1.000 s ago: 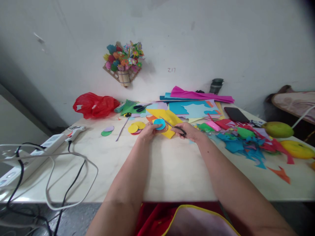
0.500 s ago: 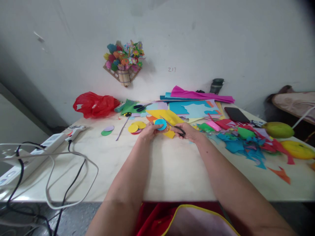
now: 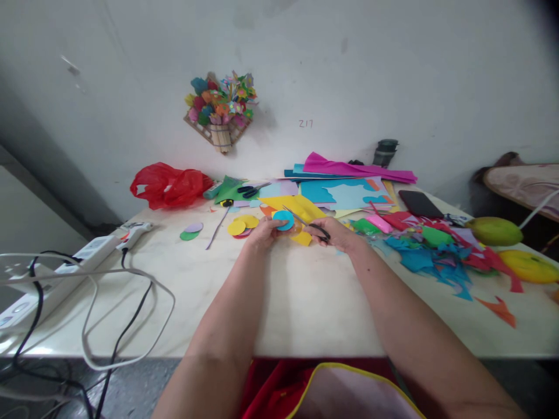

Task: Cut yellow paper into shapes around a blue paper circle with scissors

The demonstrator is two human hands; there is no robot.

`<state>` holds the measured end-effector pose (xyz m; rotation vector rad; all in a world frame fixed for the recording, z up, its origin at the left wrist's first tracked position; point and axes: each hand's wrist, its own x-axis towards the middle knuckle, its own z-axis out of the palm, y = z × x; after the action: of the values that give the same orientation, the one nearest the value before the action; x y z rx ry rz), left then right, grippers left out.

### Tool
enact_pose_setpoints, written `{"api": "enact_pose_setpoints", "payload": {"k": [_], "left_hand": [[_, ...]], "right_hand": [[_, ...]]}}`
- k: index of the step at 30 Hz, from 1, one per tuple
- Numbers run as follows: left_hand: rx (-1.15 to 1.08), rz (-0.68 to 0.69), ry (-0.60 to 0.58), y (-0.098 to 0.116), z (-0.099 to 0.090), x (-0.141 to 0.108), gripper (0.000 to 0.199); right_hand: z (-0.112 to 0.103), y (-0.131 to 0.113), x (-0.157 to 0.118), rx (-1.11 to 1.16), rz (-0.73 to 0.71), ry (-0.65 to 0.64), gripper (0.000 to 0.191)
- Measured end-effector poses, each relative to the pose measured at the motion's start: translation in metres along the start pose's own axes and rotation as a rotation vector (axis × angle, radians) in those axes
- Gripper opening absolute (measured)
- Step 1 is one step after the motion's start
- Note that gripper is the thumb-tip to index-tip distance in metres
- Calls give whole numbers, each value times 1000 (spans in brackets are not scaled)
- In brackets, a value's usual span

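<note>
Between the fingers of my left hand [image 3: 264, 231] is a round blue paper disc [image 3: 283, 219], held near the middle of the table. My right hand [image 3: 334, 233] is closed around the black handles of a pair of scissors [image 3: 318, 230]. Their blades point up and left, just beside the disc's right edge; whether they touch it I cannot tell. Yellow paper [image 3: 299, 206] lies behind the disc, and a smaller yellow piece [image 3: 302, 238] is below it. Left of my left hand are several yellow paper discs [image 3: 236, 227], with a red edge showing underneath.
Colourful paper scraps [image 3: 437, 253] spread across the right side, near a black phone [image 3: 420, 203]. A second pair of scissors [image 3: 248, 191] and a red plastic bag [image 3: 170, 185] lie at the back left. A power strip [image 3: 56, 282] with looping cables takes up the left edge.
The blue disc has shifted very slightly to the left in my left hand. Both hands keep almost the same place, and the scissors stay beside the disc.
</note>
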<state>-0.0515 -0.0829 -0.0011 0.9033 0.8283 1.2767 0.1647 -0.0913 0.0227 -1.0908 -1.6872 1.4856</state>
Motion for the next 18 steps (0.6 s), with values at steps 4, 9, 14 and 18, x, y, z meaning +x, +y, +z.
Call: {"api": "enact_pose_setpoints", "payload": {"k": [4,9,14,18], "left_hand": [[-15,-1,3,0,0,-1,19],[-50,-30,-1,1,0,-2,19],[-59,-55,13,3,1,-4,16],[-54,-77,6,3,0,-4,17]], "right_hand": [[0,-1,-1,-13,-13,-6,50],[1,-3,-1,-23,-5,11,47],[1,-4,-2,-29,-2,15,42],[-1,-2,-2,-38,3,5,41]]}}
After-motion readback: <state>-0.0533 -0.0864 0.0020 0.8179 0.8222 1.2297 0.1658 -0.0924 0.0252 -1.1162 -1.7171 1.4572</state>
